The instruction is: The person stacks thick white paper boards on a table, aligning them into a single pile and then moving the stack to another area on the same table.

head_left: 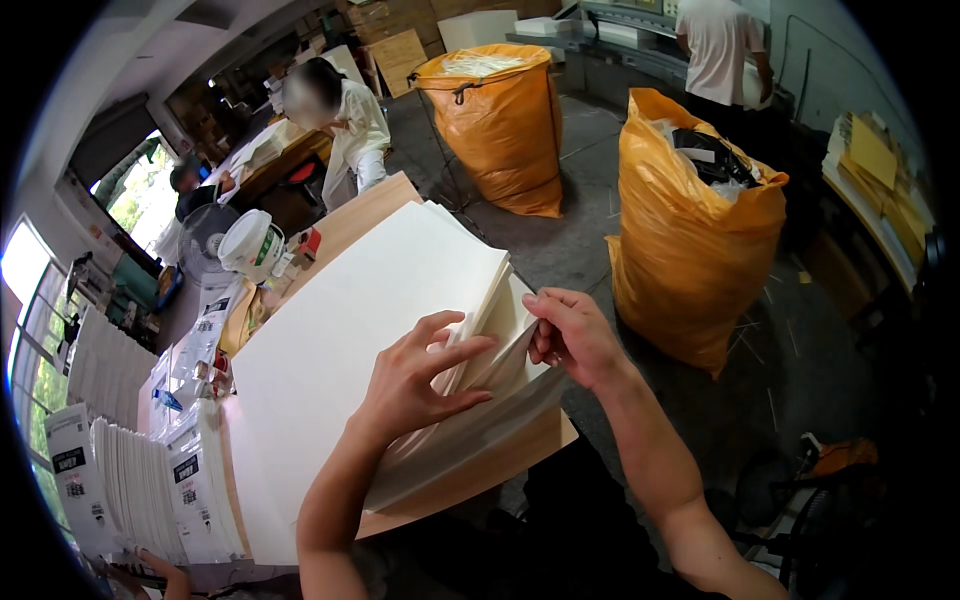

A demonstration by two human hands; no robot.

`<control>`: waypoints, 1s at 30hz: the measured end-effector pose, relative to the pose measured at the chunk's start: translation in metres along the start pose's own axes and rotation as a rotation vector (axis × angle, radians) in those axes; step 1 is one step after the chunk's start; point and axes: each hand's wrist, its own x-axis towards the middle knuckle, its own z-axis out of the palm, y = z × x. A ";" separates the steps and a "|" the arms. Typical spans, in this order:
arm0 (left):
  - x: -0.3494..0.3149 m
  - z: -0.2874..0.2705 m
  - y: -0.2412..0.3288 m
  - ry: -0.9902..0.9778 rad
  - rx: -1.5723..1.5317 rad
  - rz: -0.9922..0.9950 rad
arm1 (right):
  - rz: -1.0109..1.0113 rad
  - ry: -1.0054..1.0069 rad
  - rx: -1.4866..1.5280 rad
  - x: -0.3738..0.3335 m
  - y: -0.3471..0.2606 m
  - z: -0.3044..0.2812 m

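Note:
A stack of large white paper sheets (360,290) lies on the wooden table in front of me, its near right corner fanned into several loose layers. My right hand (572,335) pinches the lifted corner of some sheets between thumb and fingers. Just left of it, my left hand (425,375) hovers at the fanned edge with fingers spread and curved, thumb apart. Whether its fingertips touch the paper I cannot tell.
Two orange sacks (500,130) (700,230) stand on the floor beyond the table. A white bucket (250,245) and a fan (207,238) are at the far left. Packed white stacks (140,480) line the left side. A person in white (357,130) works across the room.

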 end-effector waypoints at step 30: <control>-0.003 0.005 0.002 0.036 0.031 -0.076 | -0.355 0.094 -0.352 0.001 0.022 0.005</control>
